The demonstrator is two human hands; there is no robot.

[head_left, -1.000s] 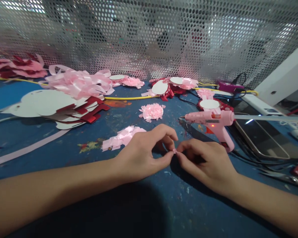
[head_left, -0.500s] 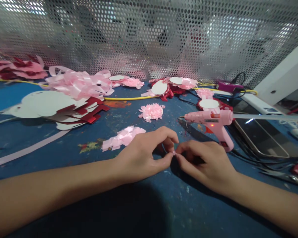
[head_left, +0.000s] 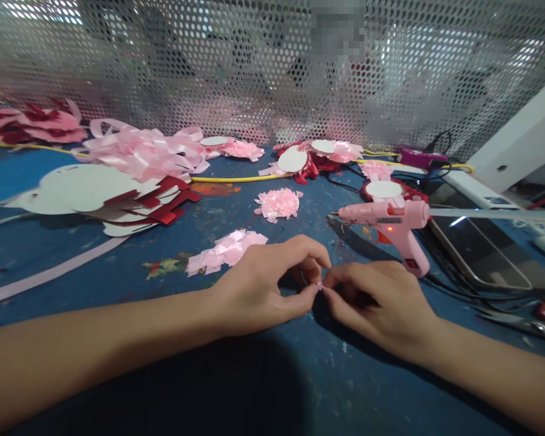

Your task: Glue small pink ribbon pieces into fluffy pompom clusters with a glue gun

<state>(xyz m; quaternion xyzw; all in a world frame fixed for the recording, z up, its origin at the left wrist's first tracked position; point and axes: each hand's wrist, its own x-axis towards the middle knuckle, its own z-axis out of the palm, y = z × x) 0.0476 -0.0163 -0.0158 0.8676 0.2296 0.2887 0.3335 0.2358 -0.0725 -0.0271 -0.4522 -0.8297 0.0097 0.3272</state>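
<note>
Between their fingertips, my left hand (head_left: 267, 284) and my right hand (head_left: 384, 303) pinch a tiny pink ribbon piece (head_left: 319, 286), mostly hidden by the fingers. Just behind my left hand lies a heap of short pink ribbon pieces (head_left: 229, 249). Farther back, a round pile of small pink pieces (head_left: 278, 204) sits on the blue table (head_left: 345, 375). A pink glue gun (head_left: 390, 221) rests on its side behind my right hand, its red light lit and a clear glue stick in its rear.
White and red cutouts (head_left: 86, 194) and looped pink ribbon (head_left: 149, 148) lie at the left. Pink and red pieces with white discs (head_left: 293, 159) line the back by a perforated metal screen (head_left: 254, 66). A phone (head_left: 481, 242) and scissors (head_left: 522, 324) are at the right.
Both hands have shifted very slightly right and down in the picture, still pinching the small pink piece. The things on the table look unmoved.
</note>
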